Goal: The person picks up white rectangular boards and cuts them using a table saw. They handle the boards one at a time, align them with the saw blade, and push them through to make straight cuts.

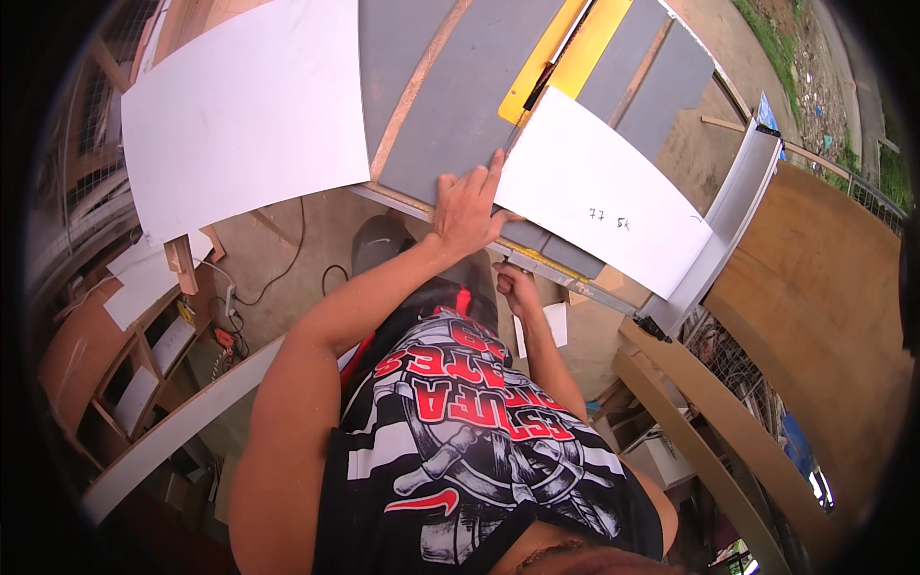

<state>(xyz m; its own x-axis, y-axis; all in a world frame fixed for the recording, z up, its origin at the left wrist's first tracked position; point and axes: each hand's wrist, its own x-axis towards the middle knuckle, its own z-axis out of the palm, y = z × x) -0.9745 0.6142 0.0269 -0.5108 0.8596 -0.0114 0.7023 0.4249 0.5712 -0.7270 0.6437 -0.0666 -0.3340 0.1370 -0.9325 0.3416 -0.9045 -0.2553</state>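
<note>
Panel — at three o'clock from left hand, fingers loosely extended at its edge. Right hand: curled by table, grip unclear. Step: apparently alignment — next move calls for steady guidance.

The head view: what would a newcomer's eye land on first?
Probably the bright yellow slotted plate set in the grey table, top and right of centre. Next, the white panel with handwriting, just below it, with the left hand at its near left corner. A bigger white sheet fills the upper left.
</note>
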